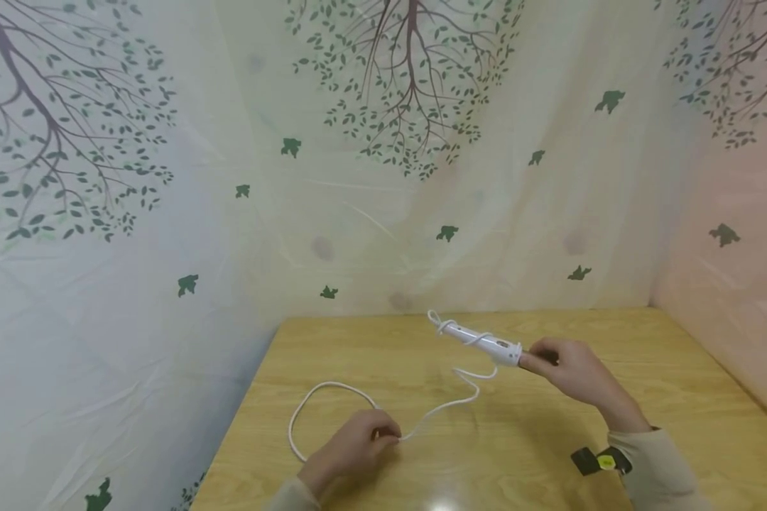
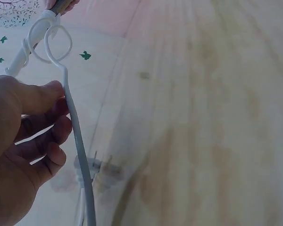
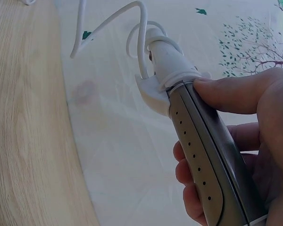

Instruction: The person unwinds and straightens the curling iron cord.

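Note:
A white hair straightener [image 1: 486, 343] with a dark, vented barrel [image 3: 198, 155] is held up over the table, tilted. My right hand [image 1: 575, 372] grips it by the dark barrel, the thumb lying near the white collar. The white power cord [image 1: 447, 404] winds around the handle, leaves a loop at its far end and hangs down from the collar. Lower and to the left, my left hand [image 1: 358, 440] pinches the cord between thumb and fingertips, close over the table. In the left wrist view the plug [image 2: 89, 167], with its prongs, shows behind the cord.
The wooden table [image 1: 537, 440] has a loop of cord beside the left hand. Curtains [image 1: 383, 241] printed with trees and green leaves enclose its back and sides. On the right wrist is a black strap with a yellow-green patch [image 1: 606, 462].

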Motion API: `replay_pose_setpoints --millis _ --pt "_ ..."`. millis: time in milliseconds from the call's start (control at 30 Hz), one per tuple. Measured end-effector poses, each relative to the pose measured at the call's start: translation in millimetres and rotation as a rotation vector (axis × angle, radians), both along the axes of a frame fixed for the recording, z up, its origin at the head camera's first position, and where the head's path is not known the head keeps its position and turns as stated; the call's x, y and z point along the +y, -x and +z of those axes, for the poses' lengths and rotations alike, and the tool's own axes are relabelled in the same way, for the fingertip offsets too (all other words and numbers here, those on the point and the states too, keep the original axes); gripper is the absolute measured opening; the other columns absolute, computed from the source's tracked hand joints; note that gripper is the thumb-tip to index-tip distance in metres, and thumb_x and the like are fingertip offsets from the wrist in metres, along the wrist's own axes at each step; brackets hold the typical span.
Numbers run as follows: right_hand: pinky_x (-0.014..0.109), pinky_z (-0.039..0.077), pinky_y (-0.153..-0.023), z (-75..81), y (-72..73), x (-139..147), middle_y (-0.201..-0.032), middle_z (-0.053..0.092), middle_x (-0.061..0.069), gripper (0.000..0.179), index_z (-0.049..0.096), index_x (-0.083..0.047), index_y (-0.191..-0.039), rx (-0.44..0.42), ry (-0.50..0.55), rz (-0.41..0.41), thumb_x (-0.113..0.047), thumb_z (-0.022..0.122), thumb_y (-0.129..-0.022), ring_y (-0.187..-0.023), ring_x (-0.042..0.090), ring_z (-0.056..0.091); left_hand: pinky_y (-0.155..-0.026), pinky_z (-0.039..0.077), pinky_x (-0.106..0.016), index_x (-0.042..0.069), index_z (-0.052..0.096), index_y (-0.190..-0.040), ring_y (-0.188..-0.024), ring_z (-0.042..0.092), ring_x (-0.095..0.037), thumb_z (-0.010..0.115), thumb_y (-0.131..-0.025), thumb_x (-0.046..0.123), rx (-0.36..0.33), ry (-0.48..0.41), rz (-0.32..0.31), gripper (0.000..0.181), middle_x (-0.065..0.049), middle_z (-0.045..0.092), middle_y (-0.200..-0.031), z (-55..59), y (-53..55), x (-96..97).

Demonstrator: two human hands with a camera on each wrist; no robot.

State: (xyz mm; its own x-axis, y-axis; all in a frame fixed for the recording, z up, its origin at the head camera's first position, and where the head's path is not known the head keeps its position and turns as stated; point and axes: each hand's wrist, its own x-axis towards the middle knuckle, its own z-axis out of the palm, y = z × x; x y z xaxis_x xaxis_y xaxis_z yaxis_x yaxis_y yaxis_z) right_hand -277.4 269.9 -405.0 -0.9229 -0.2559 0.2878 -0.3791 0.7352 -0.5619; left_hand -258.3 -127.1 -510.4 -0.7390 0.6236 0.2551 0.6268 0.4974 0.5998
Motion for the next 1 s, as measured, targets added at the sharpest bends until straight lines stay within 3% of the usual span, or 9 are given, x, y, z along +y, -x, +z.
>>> replay_pose_setpoints --millis 267,400,533,767,867,1000 --pt "0.024 0.045 -0.058 3.9 0.6 -2 -0.086 0.068 -0.002 0.033 0.071 -0.008 -0.1 -0.004 -0.01 0.001 -0.04 0.064 -0.093 -0.072 0.009 0.057 -0.066 0.048 -0.019 0.01 0.069 -0.096 -0.076 0.055 0.001 0.064 -0.094 0.018 0.049 -0.087 0.041 0.011 0.005 0.068 -0.087 21.7 15.6 -4.9" --pt "0.024 0.045 -0.057 4.4 0.8 -4 -0.084 0.068 -0.002 0.032 0.071 -0.008 -0.099 0.009 -0.003 0.006 -0.039 0.064 -0.093 -0.071 0.008 0.056 -0.062 0.049 -0.019 0.009 0.069 -0.094 -0.073 0.055 0.0 0.065 -0.093 0.014 0.126 -0.137 0.042 0.007 0.004 0.068 -0.085 36.5 26.8 1.2" --pt "0.024 0.045 -0.056 4.4 0.2 -7 -0.081 0.067 -0.003 0.029 0.071 -0.009 -0.097 0.019 0.005 0.009 -0.038 0.065 -0.093 -0.069 0.007 0.055 -0.062 0.05 -0.021 0.008 0.069 -0.094 -0.071 0.057 -0.004 0.066 -0.093 0.012 0.175 -0.195 0.082 0.005 0.001 0.069 -0.085 50.0 38.1 12.1" --pt "0.024 0.044 -0.055 4.7 0.0 -10 -0.08 0.066 -0.004 0.027 0.071 -0.011 -0.095 0.035 0.003 0.021 -0.038 0.065 -0.093 -0.068 0.007 0.055 -0.07 0.051 -0.022 0.005 0.068 -0.101 -0.08 0.061 -0.008 0.063 -0.095 0.017 0.055 -0.233 0.19 0.015 0.001 0.069 -0.091 63.7 54.6 32.0" --pt "0.024 0.044 -0.055 5.0 1.0 -10 -0.081 0.066 -0.005 0.026 0.07 -0.012 -0.095 0.034 0.0 0.021 -0.038 0.064 -0.094 -0.069 0.007 0.055 -0.071 0.051 -0.022 0.007 0.069 -0.1 -0.081 0.061 -0.008 0.063 -0.095 0.02 0.028 -0.241 0.183 0.015 0.001 0.069 -0.093 66.9 58.8 41.1" --pt "0.024 0.043 -0.055 4.5 2.1 -11 -0.08 0.066 -0.005 0.027 0.07 -0.012 -0.095 0.036 -0.003 0.019 -0.038 0.064 -0.094 -0.068 0.007 0.054 -0.07 0.051 -0.021 0.011 0.069 -0.097 -0.081 0.059 -0.007 0.066 -0.093 0.023 0.047 -0.238 0.146 0.013 0.002 0.069 -0.091 68.6 61.2 55.3"
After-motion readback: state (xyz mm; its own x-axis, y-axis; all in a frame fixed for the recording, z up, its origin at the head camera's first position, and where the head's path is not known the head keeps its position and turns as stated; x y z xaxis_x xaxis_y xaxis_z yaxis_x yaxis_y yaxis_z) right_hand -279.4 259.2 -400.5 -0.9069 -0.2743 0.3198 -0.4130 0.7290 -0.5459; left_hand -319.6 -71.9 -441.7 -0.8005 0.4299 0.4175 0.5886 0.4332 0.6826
